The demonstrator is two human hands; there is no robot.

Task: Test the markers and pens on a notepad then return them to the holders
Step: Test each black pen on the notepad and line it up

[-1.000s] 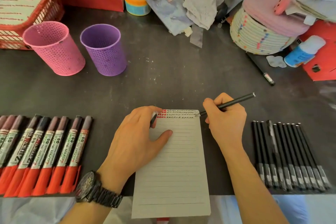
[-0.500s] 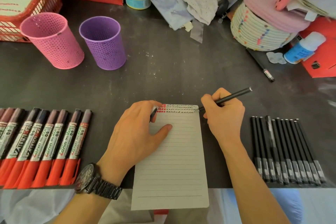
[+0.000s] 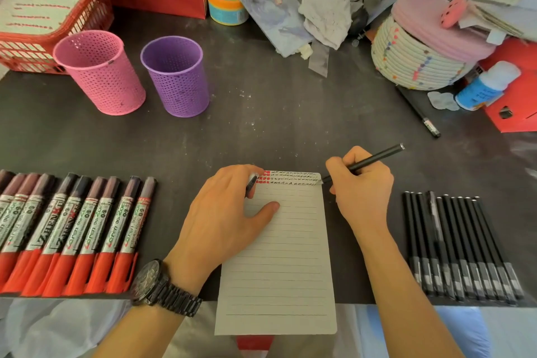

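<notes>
Mid-frame right, right hand (image 3: 360, 183): grips a black pen (image 3: 374, 158) low on the barrel, tip at the top right corner of the notepad (image 3: 279, 256).
Pen handling: judged light, stiff, slim and smooth; pinch near the tip to write, mid-barrel to carry.
Left hand (image 3: 223, 218): thumb presses the notepad flat; fingers pinch a dark cap (image 3: 251, 183).
Notepad: lower centre of the table (image 3: 261, 125); red dots and black scribbles fill its top lines, unreadable.
Markers (image 3: 72, 229): row at lower left; "ZHEN" readable on some labels, other print unclear.
Spare pens (image 3: 459, 244): row at lower right.
Holders: pink holder (image 3: 101, 75) and purple holder (image 3: 177, 78), upright, upper left.
</notes>
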